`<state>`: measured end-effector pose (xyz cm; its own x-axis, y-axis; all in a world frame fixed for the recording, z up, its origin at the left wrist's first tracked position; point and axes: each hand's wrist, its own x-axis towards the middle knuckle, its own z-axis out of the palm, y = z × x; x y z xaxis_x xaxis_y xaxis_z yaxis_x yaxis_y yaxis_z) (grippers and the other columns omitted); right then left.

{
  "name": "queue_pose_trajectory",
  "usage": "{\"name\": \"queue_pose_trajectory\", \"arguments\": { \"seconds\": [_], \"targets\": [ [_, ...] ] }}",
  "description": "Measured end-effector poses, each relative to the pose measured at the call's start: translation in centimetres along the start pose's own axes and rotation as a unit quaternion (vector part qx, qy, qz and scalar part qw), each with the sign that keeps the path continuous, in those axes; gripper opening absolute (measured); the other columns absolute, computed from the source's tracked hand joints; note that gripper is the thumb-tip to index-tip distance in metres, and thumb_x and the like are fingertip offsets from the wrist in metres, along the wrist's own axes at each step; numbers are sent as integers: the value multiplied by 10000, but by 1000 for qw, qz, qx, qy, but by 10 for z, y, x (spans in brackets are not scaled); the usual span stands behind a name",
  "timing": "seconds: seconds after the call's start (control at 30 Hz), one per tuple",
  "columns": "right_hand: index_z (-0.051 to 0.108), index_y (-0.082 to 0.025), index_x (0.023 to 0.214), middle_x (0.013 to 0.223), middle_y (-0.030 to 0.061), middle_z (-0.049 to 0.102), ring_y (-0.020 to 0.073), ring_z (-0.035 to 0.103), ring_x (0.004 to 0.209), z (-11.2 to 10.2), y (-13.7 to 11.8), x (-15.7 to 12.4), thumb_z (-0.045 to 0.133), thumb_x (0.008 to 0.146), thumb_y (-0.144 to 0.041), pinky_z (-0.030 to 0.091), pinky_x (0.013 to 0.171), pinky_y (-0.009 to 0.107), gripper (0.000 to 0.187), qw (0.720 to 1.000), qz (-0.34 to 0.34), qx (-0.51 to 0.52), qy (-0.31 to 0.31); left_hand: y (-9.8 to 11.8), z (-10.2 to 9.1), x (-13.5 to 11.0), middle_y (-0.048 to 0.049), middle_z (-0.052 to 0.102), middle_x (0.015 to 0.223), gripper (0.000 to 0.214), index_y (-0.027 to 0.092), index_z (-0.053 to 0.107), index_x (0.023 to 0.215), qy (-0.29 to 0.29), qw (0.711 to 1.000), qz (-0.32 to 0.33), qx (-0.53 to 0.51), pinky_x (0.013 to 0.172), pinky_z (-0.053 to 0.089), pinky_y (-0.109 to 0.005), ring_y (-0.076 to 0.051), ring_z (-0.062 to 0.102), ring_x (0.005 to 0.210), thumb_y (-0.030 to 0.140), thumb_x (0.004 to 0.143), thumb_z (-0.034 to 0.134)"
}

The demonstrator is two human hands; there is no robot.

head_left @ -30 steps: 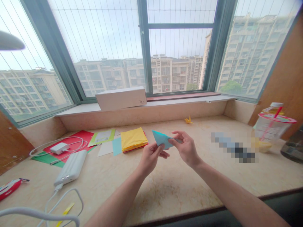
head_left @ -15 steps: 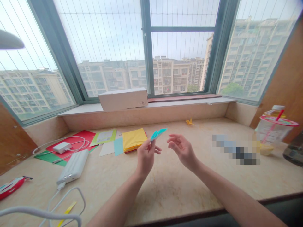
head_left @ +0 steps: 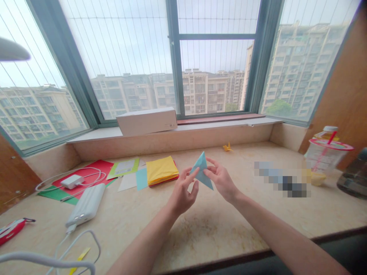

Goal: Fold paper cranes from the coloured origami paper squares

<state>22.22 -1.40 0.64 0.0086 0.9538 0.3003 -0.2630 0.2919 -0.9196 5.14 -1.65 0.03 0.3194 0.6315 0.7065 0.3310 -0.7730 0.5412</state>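
A folded light-blue paper (head_left: 204, 176) is held up above the tabletop, its pointed tip upward and a second corner slanting down to the right. My right hand (head_left: 223, 181) pinches its right side, thumb in front and fingers reaching behind. At the left edge, my left hand (head_left: 182, 194) has a fingertip lying on the front of the paper, and another finger seems to go behind it. The left thumb is bent below, off the paper. Just left of this hand lies a stack of yellow paper (head_left: 161, 170) with red sheets underneath. Beyond the hands sits a small yellow origami crane (head_left: 227, 146).
A white power bank (head_left: 87, 204), a white charger (head_left: 72, 181) with cables, and red paper (head_left: 99, 169) lie on the left. A plastic cup (head_left: 325, 156) with a red straw stands at right near a blurred-out object (head_left: 282, 181). A white box (head_left: 147, 121) rests on the sill.
The blue paper has turned from nearly edge-on in my left hand to facing me. My right hand has moved left and taken hold of it. The view shifted slightly.
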Motion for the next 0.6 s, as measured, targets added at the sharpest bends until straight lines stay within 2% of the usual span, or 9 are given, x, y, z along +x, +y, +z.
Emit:
{"name": "queue_pose_trajectory", "arguments": {
  "seconds": [0.07,0.17,0.23,0.3,0.43,0.6],
  "targets": [
    [540,-191,1288,926,64,758,224,722,827,-1,2,1,735,745,-363,567,769,367,602,1000,-6,-10,16,4,0,0,-113,640,1137,339,229,671,1202,-5,999,-23,-24,854,521,-352,-201,635,897,229,878,569],
    [629,-187,1190,926,72,762,233,724,826,-3,5,1,743,738,-372,576,768,382,502,1000,-14,-21,-6,2,1,2,-73,704,921,199,212,733,998,21,995,-78,-64,761,527,-308,-187,648,788,274,872,593],
    [672,-190,1129,925,78,765,245,724,831,-3,6,1,747,738,-388,577,786,407,445,999,-14,-26,-26,-2,2,3,-52,707,819,157,199,721,914,40,987,-119,-103,710,523,-287,-182,656,742,297,864,609],
    [699,-193,1096,908,78,767,254,723,834,-2,5,0,738,748,-410,571,806,428,412,999,-8,-32,-41,-5,4,4,-30,686,756,152,187,686,908,56,975,-156,-151,660,517,-269,-162,647,669,315,852,628],
    [734,-194,1064,894,67,766,238,713,814,-1,-1,-2,678,804,-454,561,798,405,372,996,-10,-55,-72,-8,5,5,10,634,698,193,186,600,941,78,953,-190,-220,601,501,-244,-132,615,605,346,844,644],
    [736,-204,1083,895,54,755,196,681,779,1,-5,-4,566,892,-465,538,762,352,365,988,-38,-90,-123,-10,5,3,-29,655,791,210,183,604,914,71,963,-192,-174,594,518,-243,-152,630,692,384,858,621]
  ]
}}
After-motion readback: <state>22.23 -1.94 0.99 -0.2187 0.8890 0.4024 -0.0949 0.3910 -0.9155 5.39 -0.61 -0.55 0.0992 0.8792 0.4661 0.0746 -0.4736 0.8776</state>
